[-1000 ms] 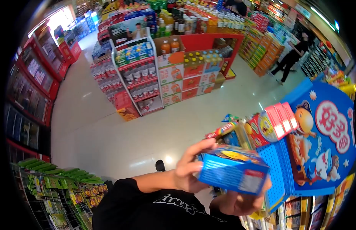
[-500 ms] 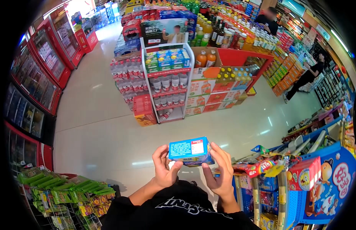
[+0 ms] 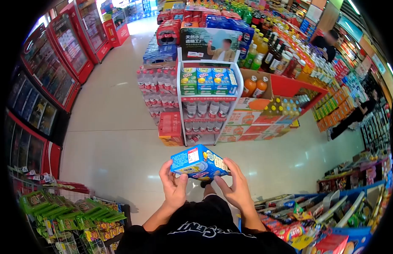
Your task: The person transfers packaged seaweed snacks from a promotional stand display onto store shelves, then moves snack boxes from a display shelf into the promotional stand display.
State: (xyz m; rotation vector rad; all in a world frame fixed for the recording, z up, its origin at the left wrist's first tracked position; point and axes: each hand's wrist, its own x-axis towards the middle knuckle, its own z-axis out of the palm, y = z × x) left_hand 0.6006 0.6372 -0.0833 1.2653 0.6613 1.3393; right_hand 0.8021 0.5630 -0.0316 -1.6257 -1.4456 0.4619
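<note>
A blue carton [image 3: 201,166] with printed white text, a white label and yellow pictures is held up in front of me, tilted, so its top and a side show. My left hand [image 3: 174,189] is closed on its left end, thumb along the lower edge. My right hand [image 3: 237,189] grips the right end, with the thumb below and the fingers at the far edge. Straight ahead, similar blue cartons [image 3: 213,80] and a green carton [image 3: 189,81] stand on the top shelf of a white display rack [image 3: 180,101]. Bottles fill the shelves below.
Red-framed drink coolers [image 3: 69,46] line the left side. Hanging green snack packs [image 3: 57,207] are at lower left, a snack shelf [image 3: 306,220] at lower right. Stacked juice cartons [image 3: 247,112] adjoin the rack. Two people in dark clothes stand at the far right.
The carton has turned in my hands, so its colourful side now shows along with the text face. My view has shifted, and the rack appears nearer and further right.
</note>
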